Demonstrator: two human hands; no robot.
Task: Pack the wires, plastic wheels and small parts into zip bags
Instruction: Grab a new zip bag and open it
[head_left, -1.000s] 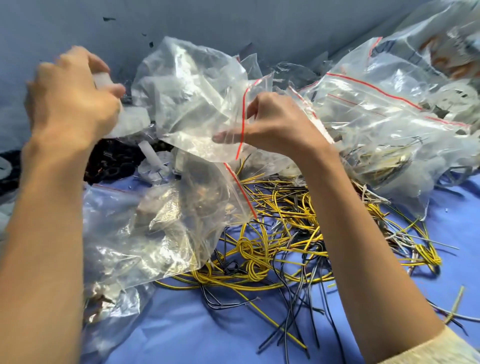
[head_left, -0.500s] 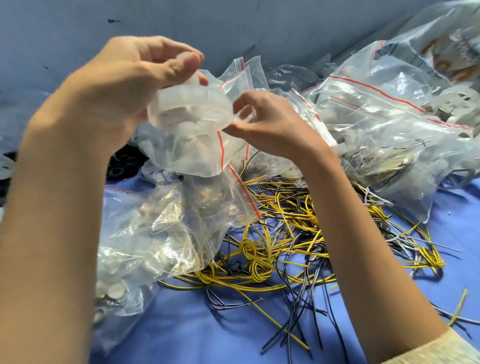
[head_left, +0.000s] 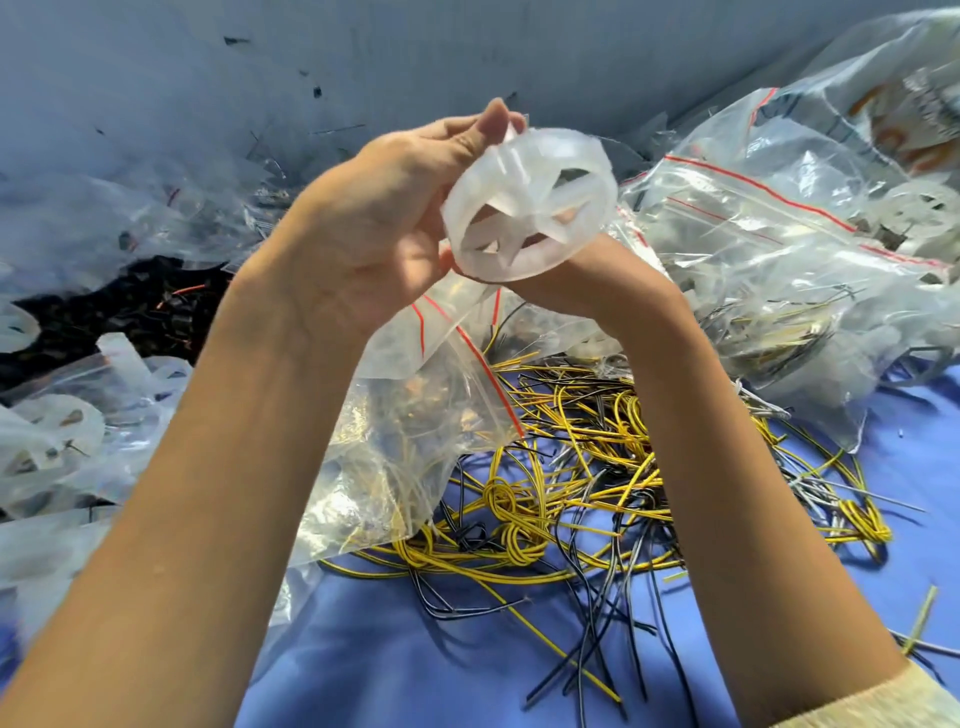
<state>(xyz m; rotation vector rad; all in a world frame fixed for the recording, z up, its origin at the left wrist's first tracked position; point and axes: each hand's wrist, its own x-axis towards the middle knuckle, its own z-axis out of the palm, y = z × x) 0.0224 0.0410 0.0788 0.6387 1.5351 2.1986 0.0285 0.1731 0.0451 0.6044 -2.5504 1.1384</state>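
My left hand (head_left: 374, 223) is raised mid-view, pinching a translucent white plastic wheel (head_left: 550, 150) with spokes by its rim. Just under the wheel is my right hand (head_left: 592, 275), its fingers hidden behind the wheel; it grips the mouth of an empty zip bag (head_left: 400, 343) with a red seal line. The bag hangs below both hands. Yellow and black wires (head_left: 571, 467) lie tangled on the blue cloth (head_left: 415, 649) beneath my arms.
Filled zip bags (head_left: 779, 234) pile up at the right against the grey wall (head_left: 467, 52). A crumpled bag of small parts (head_left: 405, 452) lies under my left forearm. Black small parts (head_left: 130, 312) and more white wheels (head_left: 52, 431) sit at the left.
My left hand has carried the wheel from the left to the middle, right over the bag. The right hand has sunk slightly and is now hidden behind the wheel.
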